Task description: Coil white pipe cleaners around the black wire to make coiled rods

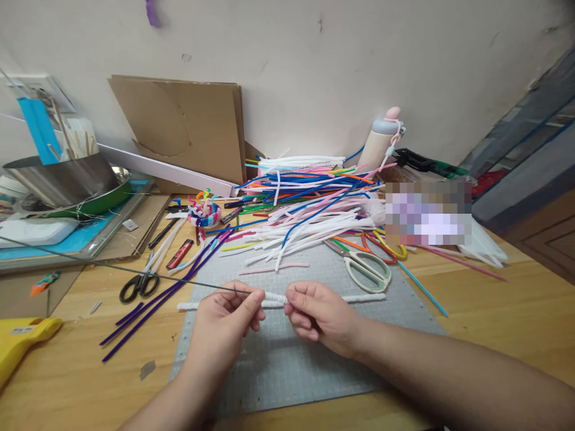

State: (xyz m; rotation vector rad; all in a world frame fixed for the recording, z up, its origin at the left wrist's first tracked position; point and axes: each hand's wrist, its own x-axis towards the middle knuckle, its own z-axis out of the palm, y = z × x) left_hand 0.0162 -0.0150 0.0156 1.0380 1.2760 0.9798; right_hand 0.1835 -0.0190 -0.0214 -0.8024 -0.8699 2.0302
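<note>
My left hand [238, 311] pinches a long thin dark rod [135, 269], which runs off to the far left, where it meets a white fuzzy stem [275, 297]. The white stem spans the short gap between my hands. Its other end is pinched between the thumb and fingers of my right hand [314, 311]. Another white fuzzy stem [366, 297] lies across the grey cutting mat [287, 371], passing behind both hands. Green-handled scissors [368, 272] rest at the mat's upper right.
Beyond the mat is a heap of coloured pipe cleaners [309, 227]. Black scissors [139, 287] and purple stems [166, 293] lie to the left, near a metal pot [76, 179]. A bottle [377, 146] stands at the back; cardboard [179, 131] leans on the wall.
</note>
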